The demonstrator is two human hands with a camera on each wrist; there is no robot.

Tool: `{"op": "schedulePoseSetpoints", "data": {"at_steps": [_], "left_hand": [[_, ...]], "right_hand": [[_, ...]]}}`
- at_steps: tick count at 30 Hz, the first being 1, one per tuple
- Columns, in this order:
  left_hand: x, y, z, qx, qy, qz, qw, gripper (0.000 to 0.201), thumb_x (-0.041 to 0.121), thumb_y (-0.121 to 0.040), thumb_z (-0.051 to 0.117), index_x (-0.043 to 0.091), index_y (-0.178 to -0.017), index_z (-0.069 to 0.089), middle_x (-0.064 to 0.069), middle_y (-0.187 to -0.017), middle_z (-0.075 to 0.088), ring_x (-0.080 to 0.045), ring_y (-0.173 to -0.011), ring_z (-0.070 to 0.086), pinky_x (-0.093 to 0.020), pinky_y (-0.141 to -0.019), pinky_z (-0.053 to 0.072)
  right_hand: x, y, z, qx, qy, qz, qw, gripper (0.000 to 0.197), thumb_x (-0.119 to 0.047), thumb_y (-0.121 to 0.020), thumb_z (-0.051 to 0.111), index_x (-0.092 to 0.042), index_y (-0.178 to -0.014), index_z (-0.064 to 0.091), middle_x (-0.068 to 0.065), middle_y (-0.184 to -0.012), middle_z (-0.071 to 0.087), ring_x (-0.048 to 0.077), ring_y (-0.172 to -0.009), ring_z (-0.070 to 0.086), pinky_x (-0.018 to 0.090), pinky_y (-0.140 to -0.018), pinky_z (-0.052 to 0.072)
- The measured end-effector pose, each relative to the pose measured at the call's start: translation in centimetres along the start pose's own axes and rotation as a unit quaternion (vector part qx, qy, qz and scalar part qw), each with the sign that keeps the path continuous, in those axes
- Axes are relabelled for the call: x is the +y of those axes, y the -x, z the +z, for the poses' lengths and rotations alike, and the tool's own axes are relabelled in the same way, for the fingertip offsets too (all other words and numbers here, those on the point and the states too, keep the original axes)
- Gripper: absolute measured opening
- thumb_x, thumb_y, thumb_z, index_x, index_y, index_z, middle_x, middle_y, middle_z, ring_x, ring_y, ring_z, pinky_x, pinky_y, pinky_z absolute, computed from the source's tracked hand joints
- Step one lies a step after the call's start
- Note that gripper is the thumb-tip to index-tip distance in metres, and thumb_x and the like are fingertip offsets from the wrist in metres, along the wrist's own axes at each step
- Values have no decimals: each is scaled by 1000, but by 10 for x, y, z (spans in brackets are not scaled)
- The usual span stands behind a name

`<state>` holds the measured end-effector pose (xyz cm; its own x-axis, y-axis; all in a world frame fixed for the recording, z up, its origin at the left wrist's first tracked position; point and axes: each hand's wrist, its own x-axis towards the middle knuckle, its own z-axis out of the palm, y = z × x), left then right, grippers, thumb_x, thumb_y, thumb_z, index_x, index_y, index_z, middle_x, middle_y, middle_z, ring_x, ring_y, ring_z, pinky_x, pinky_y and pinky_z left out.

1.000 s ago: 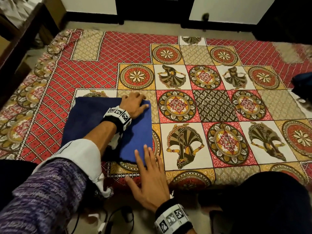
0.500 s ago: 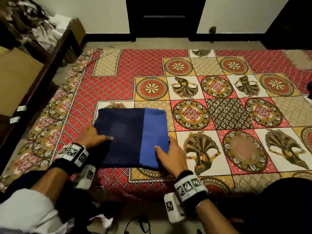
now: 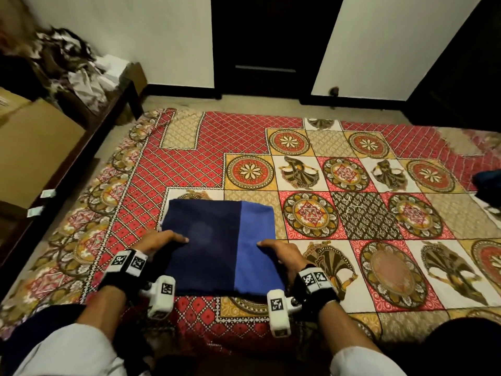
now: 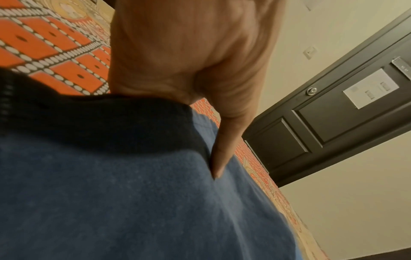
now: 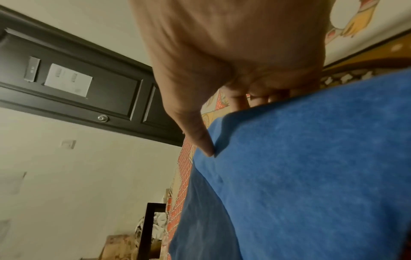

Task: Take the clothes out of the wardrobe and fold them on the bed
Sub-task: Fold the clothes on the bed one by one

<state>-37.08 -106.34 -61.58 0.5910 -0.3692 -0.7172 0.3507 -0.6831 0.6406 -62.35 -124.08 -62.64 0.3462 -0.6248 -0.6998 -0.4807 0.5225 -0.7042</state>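
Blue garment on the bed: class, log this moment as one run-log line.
stage: folding | blue garment: folded square on bed | left hand: pinching left edge | right hand: pinching right edge

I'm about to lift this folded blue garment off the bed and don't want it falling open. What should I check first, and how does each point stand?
1. Left hand grips the left edge of the folded blue garment, thumb on top: ok.
2. Right hand grips the right edge, thumb on top, fingers tucked under: ok.
3. Left fingers fully under all layers: cannot tell, hidden.
4. Fold is a tidy rectangle, edges aligned: ok.
5. Garment lies flat on the bedspread, nothing on top: ok.
6. Dark item at the bed's right edge stands well apart: ok.
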Motion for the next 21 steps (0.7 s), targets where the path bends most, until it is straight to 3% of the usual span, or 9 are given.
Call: {"op": "schedulePoseSetpoints", "data": {"at_steps": [2, 4, 6, 9, 12, 14, 17, 19, 21], "left_hand": [[4, 5, 1, -9, -7, -3, 1000, 19, 1, -73, 84, -5, -87, 73, -14, -71, 75, -35, -73, 70, -37, -65, 56], [5, 7, 1, -13, -7, -7, 1000, 23, 3, -70, 87, -5, -87, 73, -13, -71, 75, -34, -71, 70, -36, -64, 56], [3, 5, 1, -4, -11, -9, 1000, 28, 7, -66, 90, -5, -87, 74, -13, -72, 75, -34, -70, 70, -38, -64, 57], [3, 5, 6, 3, 2, 2, 1000, 29, 0, -69, 84, -9, -94, 74, -22, -91, 76, -39, -82, 72, -44, -74, 58], [6, 9, 9, 4, 29, 9, 1000, 22, -3, -76, 77, -8, -96, 72, -21, -92, 73, -35, -76, 68, -36, -67, 54], [5, 9, 4, -22, 44, -19, 999, 24, 4, -78, 77, -4, -100, 72, -21, -97, 75, -39, -89, 70, -44, -81, 58], [3, 8, 2, -77, 80, -52, 992, 35, 15, -80, 78, 0, -111, 72, -22, -105, 75, -42, -103, 71, -53, -100, 53], [4, 9, 2, -91, 107, -54, 989, 38, 17, -80, 79, 0, -112, 71, -22, -106, 75, -41, -102, 71, -53, -101, 52], [6, 10, 5, -103, 157, -48, 981, 34, 14, -82, 77, -1, -112, 71, -23, -108, 74, -40, -102, 70, -51, -97, 53]], "right_hand": [[-1, -3, 3, 20, 14, -9, 1000, 17, -22, -82, 83, -9, -82, 73, 2, -77, 71, 17, -68, 61, 26, -57, 46], [-2, -6, 4, 31, 22, -12, 999, 21, -25, -80, 84, -8, -81, 71, 4, -76, 69, 18, -67, 60, 27, -57, 45], [-4, -9, 6, 22, 21, -4, 1000, 25, -28, -77, 86, -6, -85, 74, 5, -82, 74, 22, -75, 67, 30, -66, 53], [-6, -12, 6, -22, 18, 5, 1000, 52, -42, -60, 92, -9, -98, 81, 7, -99, 80, 30, -99, 74, 47, -96, 59], [-2, -13, 8, -70, 10, 13, 997, 61, -44, -57, 93, -9, -106, 80, 9, -107, 79, 31, -103, 75, 49, -102, 55], [3, -13, 12, -86, -3, 21, 996, 61, -40, -62, 93, -6, -110, 78, 11, -107, 79, 32, -102, 75, 49, -102, 55], [6, -19, 14, -84, -25, 27, 996, 72, -40, -55, 95, -6, -115, 76, 11, -108, 79, 33, -103, 75, 51, -103, 55], [5, -20, 14, -93, -34, 30, 995, 74, -41, -54, 95, -7, -117, 75, 11, -109, 78, 33, -105, 74, 51, -105, 54], [2, -18, 13, -98, -44, 36, 994, 65, -35, -62, 92, -6, -117, 75, 13, -109, 78, 34, -105, 74, 49, -103, 54]]}}
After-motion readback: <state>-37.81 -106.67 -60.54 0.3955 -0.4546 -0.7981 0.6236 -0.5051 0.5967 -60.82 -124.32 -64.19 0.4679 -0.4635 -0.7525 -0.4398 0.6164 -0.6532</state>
